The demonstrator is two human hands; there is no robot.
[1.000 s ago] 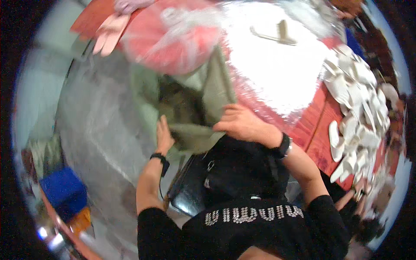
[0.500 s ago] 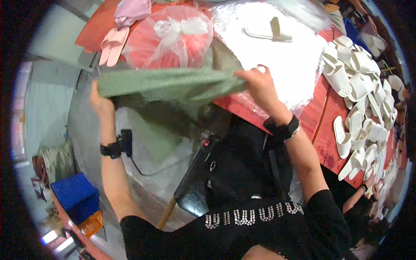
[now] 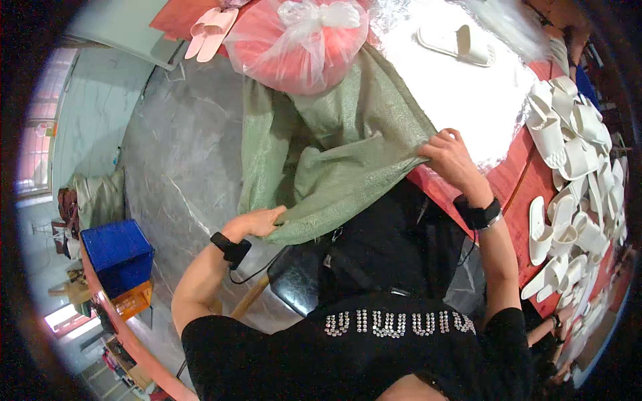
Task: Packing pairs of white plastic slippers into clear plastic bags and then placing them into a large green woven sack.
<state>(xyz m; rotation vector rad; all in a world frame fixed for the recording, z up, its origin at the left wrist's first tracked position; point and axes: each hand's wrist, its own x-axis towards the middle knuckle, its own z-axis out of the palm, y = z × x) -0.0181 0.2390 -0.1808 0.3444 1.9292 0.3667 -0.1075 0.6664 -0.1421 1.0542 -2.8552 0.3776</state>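
A green woven sack (image 3: 354, 194) hangs off the table edge toward my lap, its mouth spread wide. My left hand (image 3: 257, 222) pinches the near left part of its rim. At the right, my right hand (image 3: 448, 155) grips the rim beside the table edge. The far side of the sack reaches up to a clear plastic bag of red stuff (image 3: 301, 57), tied with a white knot, on the table. Folds hide part of the sack's inside.
White slippers (image 3: 568, 174) are heaped on the red table (image 3: 511, 184) at the right. One white slipper (image 3: 461, 45) lies on shiny clear wrapping (image 3: 461, 93). Pink slippers (image 3: 210, 32) sit far left. A blue box (image 3: 119, 254) stands at the lower left. Another person's arm (image 3: 545, 329) shows at the lower right.
The sack has come down from a stretched, raised position and its mouth now gapes toward me. My left hand has moved down and right; my right hand has shifted right and slightly lower.
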